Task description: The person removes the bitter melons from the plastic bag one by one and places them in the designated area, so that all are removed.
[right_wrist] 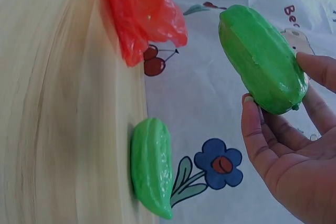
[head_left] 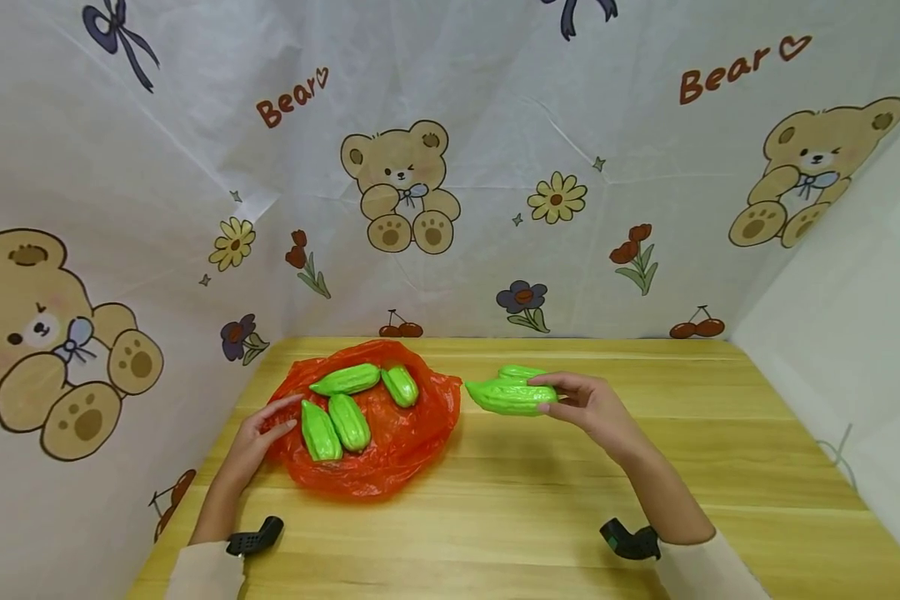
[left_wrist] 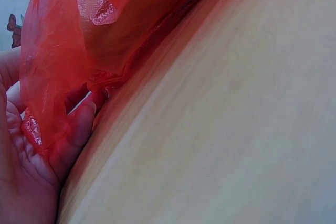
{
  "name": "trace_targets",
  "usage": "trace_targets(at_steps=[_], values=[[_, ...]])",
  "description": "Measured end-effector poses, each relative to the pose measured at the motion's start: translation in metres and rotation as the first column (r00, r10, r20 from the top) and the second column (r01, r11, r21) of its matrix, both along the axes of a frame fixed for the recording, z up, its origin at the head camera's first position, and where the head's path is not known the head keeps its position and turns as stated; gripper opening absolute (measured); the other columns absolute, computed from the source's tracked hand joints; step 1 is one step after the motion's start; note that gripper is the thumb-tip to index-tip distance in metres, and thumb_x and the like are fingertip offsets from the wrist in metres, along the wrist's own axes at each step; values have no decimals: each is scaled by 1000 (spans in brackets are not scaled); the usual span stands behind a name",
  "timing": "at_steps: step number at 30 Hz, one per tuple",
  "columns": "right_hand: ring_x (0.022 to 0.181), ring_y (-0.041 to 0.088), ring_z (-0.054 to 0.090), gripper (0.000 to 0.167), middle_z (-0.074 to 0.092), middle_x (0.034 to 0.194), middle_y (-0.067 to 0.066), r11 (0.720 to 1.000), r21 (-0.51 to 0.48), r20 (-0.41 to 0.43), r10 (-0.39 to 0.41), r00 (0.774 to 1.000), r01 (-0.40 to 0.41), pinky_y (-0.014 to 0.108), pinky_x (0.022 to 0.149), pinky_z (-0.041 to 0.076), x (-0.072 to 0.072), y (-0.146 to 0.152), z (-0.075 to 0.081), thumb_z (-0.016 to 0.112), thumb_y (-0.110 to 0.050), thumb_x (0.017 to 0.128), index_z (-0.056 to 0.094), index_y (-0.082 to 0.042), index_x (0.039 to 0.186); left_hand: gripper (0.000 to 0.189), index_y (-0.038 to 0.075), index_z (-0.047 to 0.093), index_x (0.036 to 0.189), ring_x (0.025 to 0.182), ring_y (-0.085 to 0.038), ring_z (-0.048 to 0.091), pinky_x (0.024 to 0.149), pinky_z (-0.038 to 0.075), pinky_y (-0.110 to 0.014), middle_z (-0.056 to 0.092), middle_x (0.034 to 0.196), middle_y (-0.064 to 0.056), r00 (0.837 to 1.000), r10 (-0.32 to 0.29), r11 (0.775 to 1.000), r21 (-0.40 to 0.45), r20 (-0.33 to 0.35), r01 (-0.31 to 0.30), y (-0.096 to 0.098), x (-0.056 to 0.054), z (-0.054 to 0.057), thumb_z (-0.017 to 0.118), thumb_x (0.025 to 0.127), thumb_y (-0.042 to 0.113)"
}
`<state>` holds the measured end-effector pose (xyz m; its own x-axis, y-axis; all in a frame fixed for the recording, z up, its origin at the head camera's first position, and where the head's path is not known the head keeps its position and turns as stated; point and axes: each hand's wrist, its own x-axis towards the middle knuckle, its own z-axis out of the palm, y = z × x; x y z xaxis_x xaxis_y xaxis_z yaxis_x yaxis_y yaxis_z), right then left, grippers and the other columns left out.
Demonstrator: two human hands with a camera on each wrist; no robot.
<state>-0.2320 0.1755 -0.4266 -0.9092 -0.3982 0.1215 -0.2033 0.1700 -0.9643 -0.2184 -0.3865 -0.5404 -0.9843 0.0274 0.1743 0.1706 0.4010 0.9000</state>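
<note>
My right hand (head_left: 588, 412) holds a green ridged gourd (head_left: 512, 397) between thumb and fingers, raised above the table. In the right wrist view, the fingertips grip this gourd (right_wrist: 262, 61) at its blunt end. Behind it, partly hidden in the head view, another gourd (head_left: 522, 372) lies on the table; it appears whole in the right wrist view. To the left, a red plastic bag (head_left: 412, 454) lies spread out, with several gourds (head_left: 345, 380) inside it. My left hand (head_left: 255, 442) rests at the bag's left edge, fingers extended, thumb apart, with red film against the palm.
The light wooden table (head_left: 495, 533) reaches back to a white cloth backdrop (head_left: 495, 275) printed with bears and flowers. At the right side a white wall (head_left: 855, 317) stands, with a thin pale cord (head_left: 840, 454) near the table's right edge.
</note>
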Motion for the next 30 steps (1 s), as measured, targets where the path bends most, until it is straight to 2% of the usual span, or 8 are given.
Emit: trace_targets(at_steps=[4,7,9,11,14,19,25,30], values=[[101,25,69,38,62,132,15,1000,13,-5,-25,1000,25,29,84,58,-5,11,-2,75,-19,93,69,-9,129,45,5,56,144,145,-28,34,116,26,-32,51,150,-18,1000,1,1000,-2,13,-1,2,-1,-1,62,102,22],[103,23,68,38,61,133,15,999,27,-18,-40,999,40,28,84,58,-9,19,-3,74,-20,94,68,-9,130,45,5,56,144,145,-26,34,119,23,-49,50,150,-19,1000,3,1000,-6,17,-2,3,-1,-1,62,102,22],[104,21,68,38,62,133,15,998,35,-22,-52,998,52,28,85,57,-11,24,-4,73,-21,95,68,-9,131,45,5,56,144,143,-17,36,119,24,-45,50,150,-18,1000,3,1000,-10,16,-3,2,-1,-2,62,102,22],[105,20,68,39,62,133,14,997,44,-25,-63,998,64,28,85,57,-14,28,-6,73,-22,95,67,-9,131,44,6,57,143,140,-9,38,116,26,-31,51,150,-18,1000,6,1000,-16,10,-6,2,-1,-1,62,102,22],[109,18,66,40,62,134,13,995,62,-30,-73,997,75,29,88,56,-17,35,-7,72,-25,96,67,-10,132,45,5,56,144,139,-7,38,109,27,-19,50,150,-18,1000,5,999,-34,7,-5,1,0,1,61,103,22],[113,15,64,41,63,135,10,993,86,-35,-74,997,76,27,92,53,-24,47,-10,71,-26,97,66,-10,134,45,5,56,144,140,-10,37,113,27,-28,50,150,-18,1000,11,999,-35,18,-10,0,0,6,61,103,23],[106,15,67,42,65,130,4,993,71,-23,-91,996,92,28,92,54,-32,67,-15,69,-24,98,63,-6,136,44,6,57,144,137,-5,38,109,27,-21,51,150,-18,1000,9,999,-32,16,-9,0,-1,5,61,103,23],[106,12,66,43,65,128,-1,994,44,-12,-104,994,105,26,90,55,-38,78,-24,68,-21,99,61,-2,137,45,7,56,144,140,-10,37,117,26,-37,50,150,-18,1000,13,999,-31,25,-12,1,0,4,61,102,22]])
